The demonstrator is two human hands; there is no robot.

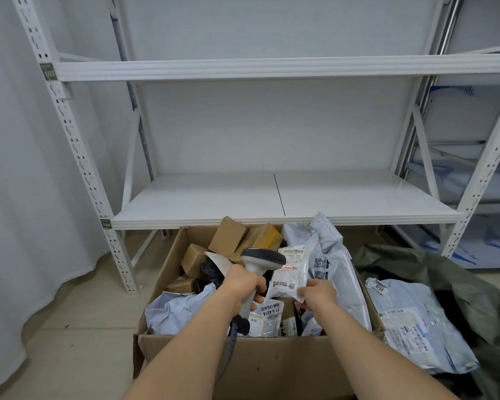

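Note:
My left hand (244,284) grips the handle of a grey and black barcode scanner (261,259), whose dark cable hangs down past the box front. My right hand (318,294) pinches the lower corner of a small white mailer parcel (293,271) held above the box. A red scan line shows on the parcel's label, just in front of the scanner head. Both hands hover over an open cardboard box (266,362) filled with several grey mailer bags and small brown cartons (228,235).
A white metal shelf rack stands behind the box, its lower board (272,197) at about box height, with posts tagged 103 and 104. A dark green sack (468,287) with grey parcels (410,321) lies to the right. A white curtain hangs at left.

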